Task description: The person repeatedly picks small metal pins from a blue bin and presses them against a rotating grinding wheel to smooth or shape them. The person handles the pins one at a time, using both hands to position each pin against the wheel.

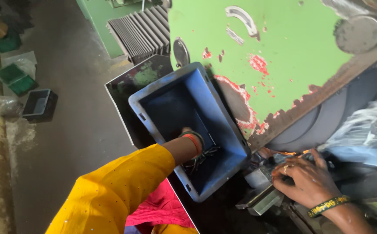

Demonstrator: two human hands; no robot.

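Yellow-sleeved, the left hand reaches down into the blue plastic crate, its grip hidden among dark metal parts on the crate bottom, so how far it is closed cannot be told; the right hand rests flat, fingers spread, on grey metal pieces beside the green machine

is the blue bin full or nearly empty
Nearly empty. The blue bin's bare inner walls show down to the bottom, where the left hand reaches beside a few dark metal pieces.
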